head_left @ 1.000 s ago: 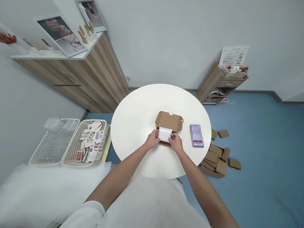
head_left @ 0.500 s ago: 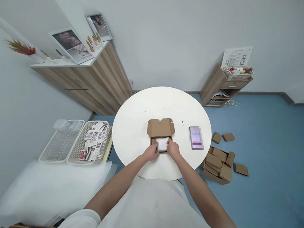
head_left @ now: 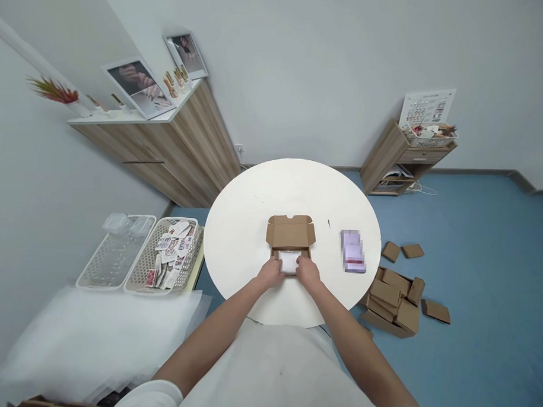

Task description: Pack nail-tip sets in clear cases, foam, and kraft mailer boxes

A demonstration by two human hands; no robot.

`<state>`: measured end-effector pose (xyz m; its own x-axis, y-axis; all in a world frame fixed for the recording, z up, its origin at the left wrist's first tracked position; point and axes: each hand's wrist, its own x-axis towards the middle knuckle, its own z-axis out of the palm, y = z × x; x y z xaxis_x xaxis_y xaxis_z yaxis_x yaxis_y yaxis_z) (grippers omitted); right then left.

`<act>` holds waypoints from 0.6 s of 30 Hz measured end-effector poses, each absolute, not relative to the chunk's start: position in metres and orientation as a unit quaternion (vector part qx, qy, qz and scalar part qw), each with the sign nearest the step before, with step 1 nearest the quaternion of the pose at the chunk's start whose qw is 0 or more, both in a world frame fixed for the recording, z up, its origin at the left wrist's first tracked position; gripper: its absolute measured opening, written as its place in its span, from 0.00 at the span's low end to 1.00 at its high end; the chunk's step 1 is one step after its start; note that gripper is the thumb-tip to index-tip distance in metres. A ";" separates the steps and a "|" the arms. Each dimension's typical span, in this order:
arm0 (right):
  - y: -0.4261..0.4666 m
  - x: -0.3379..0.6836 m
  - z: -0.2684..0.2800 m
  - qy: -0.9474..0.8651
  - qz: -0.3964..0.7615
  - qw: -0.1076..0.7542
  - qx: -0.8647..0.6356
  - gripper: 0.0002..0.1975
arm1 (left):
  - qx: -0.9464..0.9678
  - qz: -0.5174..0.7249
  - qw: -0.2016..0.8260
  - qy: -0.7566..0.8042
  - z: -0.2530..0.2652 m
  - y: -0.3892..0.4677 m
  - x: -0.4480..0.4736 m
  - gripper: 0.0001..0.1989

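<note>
An open brown cardboard box (head_left: 290, 234) stands on the white round table, its lid folded back away from me. Inside it lies a small white wrapped packet (head_left: 289, 262), sitting square between the box walls. At the packet's left end my left hand (head_left: 271, 273) is closed, thumb and curled fingers against it. My right hand (head_left: 309, 272) grips the opposite end the same way. The fingertips are partly hidden by the hands and the box's near wall.
On the table's right lies a blurred purple stack (head_left: 353, 251). A carton of flattened-looking small boxes (head_left: 393, 300) is on the floor at right. White baskets (head_left: 165, 256), one with printed packets, stand at left beside translucent sheets (head_left: 102, 334).
The white packet, tilted before, now lies straighter and deeper in the box. Both hands have stayed at its ends. The whole view has shifted slightly.
</note>
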<state>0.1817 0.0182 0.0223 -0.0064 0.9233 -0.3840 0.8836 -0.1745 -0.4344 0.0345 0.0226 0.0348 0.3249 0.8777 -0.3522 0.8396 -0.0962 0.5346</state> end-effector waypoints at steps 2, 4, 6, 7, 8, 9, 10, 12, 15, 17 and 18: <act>0.016 0.184 0.024 -0.646 0.307 0.050 -0.697 0.11 | 0.735 0.048 0.346 0.581 0.035 0.023 0.033 0.05; 0.018 0.190 0.030 -0.658 0.311 0.114 -0.676 0.12 | 0.720 0.091 0.352 0.591 0.036 0.026 0.027 0.07; 0.026 0.203 0.037 -0.657 0.307 0.227 -0.650 0.14 | 0.682 0.140 0.354 0.625 0.039 0.032 0.017 0.13; 0.032 0.212 0.041 -0.640 0.307 0.274 -0.649 0.14 | 0.642 0.161 0.357 0.659 0.040 0.037 0.011 0.16; 0.039 0.221 0.043 -0.613 0.316 0.311 -0.654 0.15 | 0.601 0.178 0.368 0.687 0.042 0.043 0.005 0.20; 0.046 0.230 0.045 -0.578 0.331 0.333 -0.667 0.17 | 0.559 0.194 0.387 0.707 0.043 0.050 -0.001 0.23; 0.054 0.239 0.045 -0.535 0.348 0.348 -0.686 0.21 | 0.512 0.209 0.417 0.722 0.045 0.058 -0.006 0.26; 0.066 0.252 0.040 -0.436 0.416 0.359 -0.712 0.28 | 0.424 0.233 0.500 0.719 0.048 0.072 -0.013 0.30; 0.076 0.258 0.030 -0.300 0.557 0.343 -0.694 0.36 | 0.349 0.252 0.586 0.686 0.050 0.086 -0.013 0.34; 0.080 0.254 0.027 -0.259 0.609 0.337 -0.669 0.39 | 0.343 0.256 0.611 0.666 0.049 0.090 -0.008 0.36; 0.082 0.251 0.028 -0.254 0.624 0.338 -0.657 0.39 | 0.346 0.255 0.618 0.658 0.049 0.091 -0.006 0.36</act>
<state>0.2506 0.0823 0.0277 0.0914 0.7558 -0.6484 -0.0874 -0.6425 -0.7613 -0.0058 0.0910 0.0488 0.0033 0.7704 -0.6375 0.1393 0.6310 0.7632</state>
